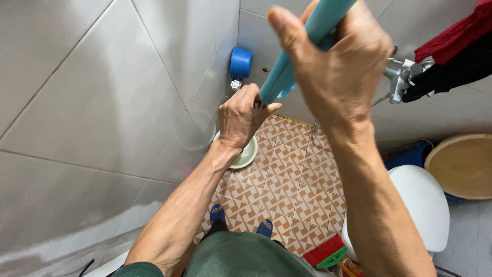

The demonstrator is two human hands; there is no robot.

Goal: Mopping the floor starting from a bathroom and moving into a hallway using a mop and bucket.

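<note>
Hands: both wrapped around a light blue pole (302,48), raised in front of the camera and slanting down toward the corner of the room.
Right hand (335,66): uppermost and closest to the lens, fingers curled fully round the pole, thumb laid along its upper side.
Left hand (241,118): lower on the pole, fist closed tight around it, knuckles turned up, forearm stretched out from the bottom of the frame.
Pole: held by both hands, tilted, upper end out of frame at the top; lower end hidden behind the left hand, so what it carried could not be told.
White round basin (248,156): on the floor directly under the left wrist, partly covered by it.
Floor (287,190): patterned orange-and-white tiles, two feet in blue sandals (218,214) near the bottom.
Wall (102,113): large glossy grey tiles at left, meeting a second wall in the corner.
Blue cup (240,62): fixed in the corner, a small white tap knob (236,84) just below.
Metal tap fitting (400,77): on the right wall, beside red and dark cloth (451,51).
White toilet (423,205): at right, a round tan lid (464,165) behind it, a red and green brush (328,252) near its base.
</note>
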